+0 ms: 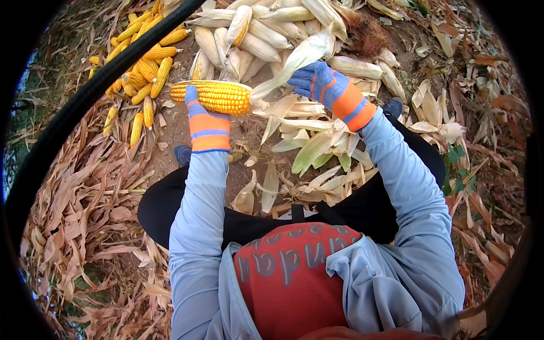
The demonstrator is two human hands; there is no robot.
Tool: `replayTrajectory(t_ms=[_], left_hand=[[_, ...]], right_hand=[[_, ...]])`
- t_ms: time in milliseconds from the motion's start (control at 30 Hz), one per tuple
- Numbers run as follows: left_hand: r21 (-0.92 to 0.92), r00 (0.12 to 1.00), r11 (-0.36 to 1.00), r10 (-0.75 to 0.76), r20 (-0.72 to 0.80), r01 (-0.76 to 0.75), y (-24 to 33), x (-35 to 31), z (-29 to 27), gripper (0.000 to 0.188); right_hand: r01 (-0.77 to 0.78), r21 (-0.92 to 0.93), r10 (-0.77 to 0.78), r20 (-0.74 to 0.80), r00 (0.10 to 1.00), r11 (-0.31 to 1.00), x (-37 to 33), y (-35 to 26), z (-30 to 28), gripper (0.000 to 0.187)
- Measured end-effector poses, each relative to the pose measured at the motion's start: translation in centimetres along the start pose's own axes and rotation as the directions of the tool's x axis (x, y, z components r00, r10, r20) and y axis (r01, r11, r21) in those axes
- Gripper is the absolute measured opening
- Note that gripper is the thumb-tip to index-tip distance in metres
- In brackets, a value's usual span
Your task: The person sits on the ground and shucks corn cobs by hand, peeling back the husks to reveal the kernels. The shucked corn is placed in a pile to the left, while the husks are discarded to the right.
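A yellow ear of corn (221, 98) lies sideways in front of me, its kernels bare along most of its length. My left hand (205, 118), in a blue and orange knit glove, is closed round its left part with the thumb on top. From the ear's right end a pale husk leaf (306, 55) stretches up and to the right. My right hand (328, 88), gloved alike, has its fingers curled against that leaf, pinching it; the fingertips are partly hidden. Stripped husks (320, 141) lie below the right hand.
Beyond my hands is a heap of unhusked ears (266, 39), with a brown tuft of corn silk (367, 35) beside it. Bare yellow ears (148, 68) are piled at the far left. Dry leaves (85, 209) cover the ground around. A dark strap (96, 73) crosses the upper left.
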State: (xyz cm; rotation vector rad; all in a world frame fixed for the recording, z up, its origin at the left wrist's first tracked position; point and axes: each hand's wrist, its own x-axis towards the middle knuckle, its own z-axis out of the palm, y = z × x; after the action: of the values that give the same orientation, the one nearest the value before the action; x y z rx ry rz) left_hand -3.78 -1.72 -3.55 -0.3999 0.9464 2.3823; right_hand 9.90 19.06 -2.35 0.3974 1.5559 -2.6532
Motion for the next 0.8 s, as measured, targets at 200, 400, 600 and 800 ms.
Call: replayTrajectory(t_ms=[200,400,600,800], left_hand=[[-0.003,0.990,0.993,-0.118,-0.071,0.118,-1.8,-0.5,-0.8,0.058],[-0.058,0.957,0.957,-0.287,-0.053,0.284,-4.5,-0.3,-1.9,0.054],[-0.003,0.975,0.975,-0.223,-0.003,0.223,-4.7,-0.5,-1.6,0.057],[-0.084,0.959,0.959,-0.263,0.105,0.272,-4.1,-1.0,-0.5,0.060]], right_hand=[[0.181,-0.455,-0.116,0.167,0.979,0.872,-2.2,0.2,5.0,0.054],[0.359,-0.483,-0.289,0.215,0.933,0.798,-1.5,0.8,6.3,0.021],[-0.085,-0.222,0.074,-0.056,0.996,0.971,-1.9,1.3,7.1,0.028],[-0.050,-0.139,0.058,0.057,0.997,0.989,-1.9,1.2,6.0,0.016]])
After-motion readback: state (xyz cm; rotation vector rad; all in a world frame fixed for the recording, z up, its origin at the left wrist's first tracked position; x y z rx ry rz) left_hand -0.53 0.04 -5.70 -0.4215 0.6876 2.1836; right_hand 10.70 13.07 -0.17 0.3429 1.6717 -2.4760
